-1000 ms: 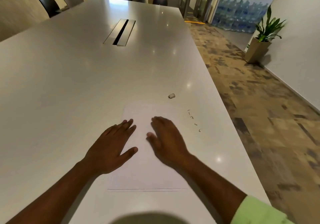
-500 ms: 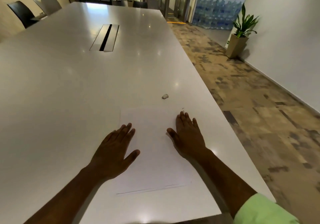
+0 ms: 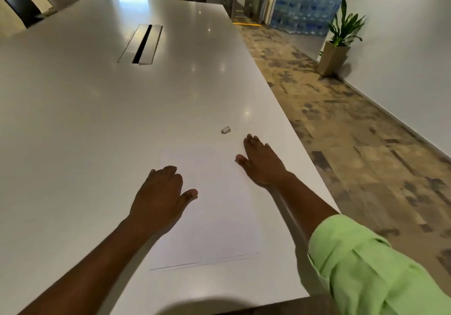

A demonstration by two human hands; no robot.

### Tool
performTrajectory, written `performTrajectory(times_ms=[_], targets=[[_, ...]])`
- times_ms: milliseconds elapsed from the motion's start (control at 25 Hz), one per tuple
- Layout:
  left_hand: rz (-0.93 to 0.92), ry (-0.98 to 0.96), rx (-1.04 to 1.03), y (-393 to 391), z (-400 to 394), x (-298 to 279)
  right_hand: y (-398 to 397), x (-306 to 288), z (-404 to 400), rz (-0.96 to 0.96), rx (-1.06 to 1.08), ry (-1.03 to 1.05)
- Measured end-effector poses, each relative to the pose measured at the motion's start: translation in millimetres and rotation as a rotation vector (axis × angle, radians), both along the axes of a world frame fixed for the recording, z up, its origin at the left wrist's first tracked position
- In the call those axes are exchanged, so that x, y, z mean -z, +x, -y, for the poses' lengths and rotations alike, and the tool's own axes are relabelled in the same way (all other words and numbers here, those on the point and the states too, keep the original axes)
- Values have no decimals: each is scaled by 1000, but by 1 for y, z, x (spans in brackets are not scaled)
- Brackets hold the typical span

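Head view: we are pressing our left hand (image 3: 159, 192) flat, fingers straight, on the white rectangular paper sheet (image 3: 219, 217); our right hand (image 3: 262, 162), fingers extended, is seemingly touching its right edge.

The paper sheet (image 3: 219, 222) is plain white and pretty much blank. It lies flat on the white table (image 3: 97, 124), close to the right edge and a bit back from the near edge. It sits slightly crooked, with a thin dark line along its near side.

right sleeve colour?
Plain light green. The sleeve shows best in the head view, at lower right.
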State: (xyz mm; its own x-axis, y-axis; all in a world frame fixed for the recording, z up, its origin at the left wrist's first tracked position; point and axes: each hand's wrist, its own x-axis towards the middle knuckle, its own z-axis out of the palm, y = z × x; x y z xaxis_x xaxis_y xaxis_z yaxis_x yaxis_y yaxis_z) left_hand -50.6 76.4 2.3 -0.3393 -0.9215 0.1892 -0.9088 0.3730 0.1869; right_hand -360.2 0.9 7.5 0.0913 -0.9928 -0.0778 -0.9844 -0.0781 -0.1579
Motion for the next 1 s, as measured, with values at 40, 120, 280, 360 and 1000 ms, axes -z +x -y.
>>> performTrajectory(times_ms=[40,120,280,360,1000], targets=[[0,23,-40,-4,0,3,-7,-1,-13,-6,-46,0],[-23,53,-86,-7,-1,11,-22,-5,-44,-34,-160,-10],[-102,-60,-35,-5,-6,27,-47,-17,-65,159,-149,-249],[-120,-86,-34,-4,-7,29,-46,-18,-43,247,-99,-318],[-86,-28,-43,-4,-4,37,2,0,-48,170,-175,-220]])
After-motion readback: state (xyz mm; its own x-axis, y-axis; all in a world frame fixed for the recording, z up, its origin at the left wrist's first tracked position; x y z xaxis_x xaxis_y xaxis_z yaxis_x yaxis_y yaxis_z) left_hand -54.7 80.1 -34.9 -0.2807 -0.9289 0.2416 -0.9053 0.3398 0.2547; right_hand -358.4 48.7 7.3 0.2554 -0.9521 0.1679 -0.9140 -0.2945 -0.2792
